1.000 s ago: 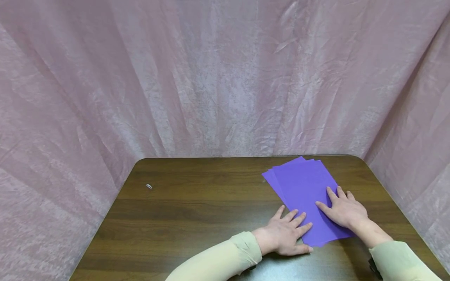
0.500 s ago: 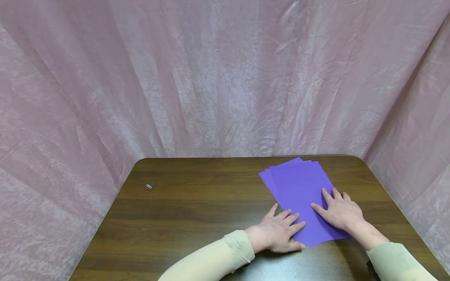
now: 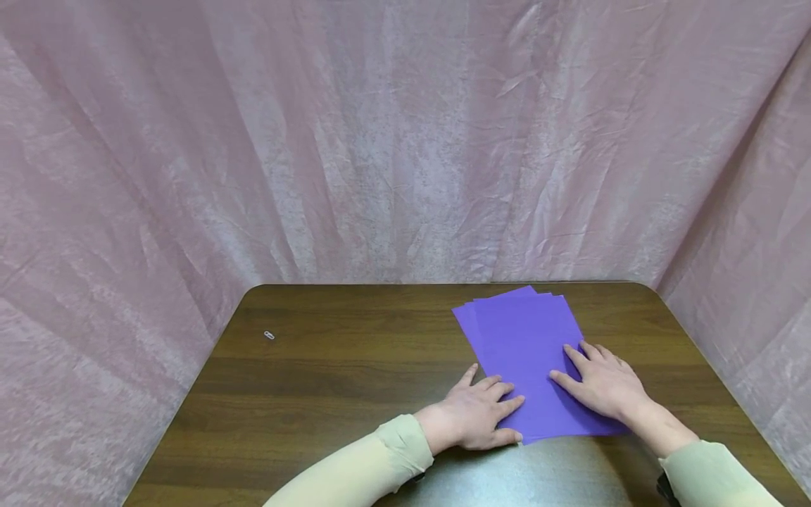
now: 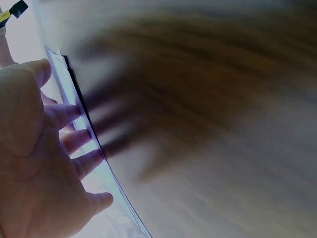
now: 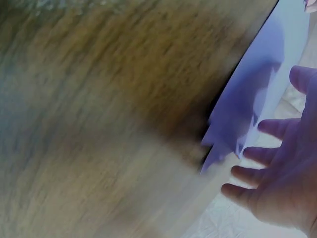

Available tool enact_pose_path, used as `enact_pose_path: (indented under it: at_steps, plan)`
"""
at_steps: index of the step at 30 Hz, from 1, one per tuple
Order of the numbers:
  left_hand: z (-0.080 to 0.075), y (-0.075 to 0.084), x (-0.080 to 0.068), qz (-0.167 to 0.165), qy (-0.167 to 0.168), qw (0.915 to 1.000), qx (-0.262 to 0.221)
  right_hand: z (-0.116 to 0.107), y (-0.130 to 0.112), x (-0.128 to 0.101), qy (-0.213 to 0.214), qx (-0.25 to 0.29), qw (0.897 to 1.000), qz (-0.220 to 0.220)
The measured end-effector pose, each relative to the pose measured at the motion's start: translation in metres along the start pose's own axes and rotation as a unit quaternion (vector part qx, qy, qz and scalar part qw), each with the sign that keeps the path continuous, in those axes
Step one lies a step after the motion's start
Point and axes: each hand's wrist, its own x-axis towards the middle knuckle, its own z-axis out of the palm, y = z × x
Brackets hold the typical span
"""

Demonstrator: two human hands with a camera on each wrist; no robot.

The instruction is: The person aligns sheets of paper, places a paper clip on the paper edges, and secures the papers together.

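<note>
On the right half of the table (image 3: 329, 394), both hands lie flat on a stack of purple sheets (image 3: 519, 345). The left hand (image 3: 476, 418) rests palm down at the stack's near left corner, its fingers straight and a little spread, the fingertips on the paper and the heel of the hand on the wood. Its forearm, in a pale sleeve (image 3: 355, 472), comes in from the lower middle of the head view. The right hand (image 3: 602, 384) lies palm down on the stack's right side, fingers straight and fanned, pointing away from the person toward the far left. Neither hand curls round or pinches anything; both simply press on the top sheet.

The sheets lie slightly fanned, so several corners show at the far edge, and the stack sits askew near the table's far right corner. In the left wrist view the fingers (image 4: 64, 115) reach over the sheets' edge; that view and the right wrist view are blurred.

A small paper clip (image 3: 269, 336) lies alone on the far left of the table, well apart from the hands. A pink curtain (image 3: 405, 141) hangs round the table.
</note>
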Motion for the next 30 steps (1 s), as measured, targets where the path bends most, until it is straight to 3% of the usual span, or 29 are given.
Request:
enact_pose_path:
  at_steps: [8, 11, 18, 25, 30]
  plan:
    - [0.004, -0.021, -0.022, 0.002, 0.021, 0.9990, -0.039, 0.001, 0.002, -0.003, 0.016, 0.031, 0.993, -0.114]
    - [0.007, -0.029, -0.029, 0.003, 0.033, 0.9977, -0.059, 0.002, 0.003, -0.004, 0.004, 0.042, 0.990, -0.134]
    - [0.009, -0.046, -0.041, 0.004, 0.054, 0.9943, -0.091, 0.005, -0.005, -0.006, -0.015, 0.038, 0.988, -0.151]
    - [0.010, -0.059, -0.046, -0.002, 0.072, 0.9936, -0.087, 0.010, -0.020, -0.005, -0.012, 0.025, 0.987, -0.161]
    - [0.010, -0.068, -0.051, -0.024, 0.047, 0.9944, -0.091, 0.013, -0.033, -0.002, -0.007, 0.022, 0.987, -0.160]
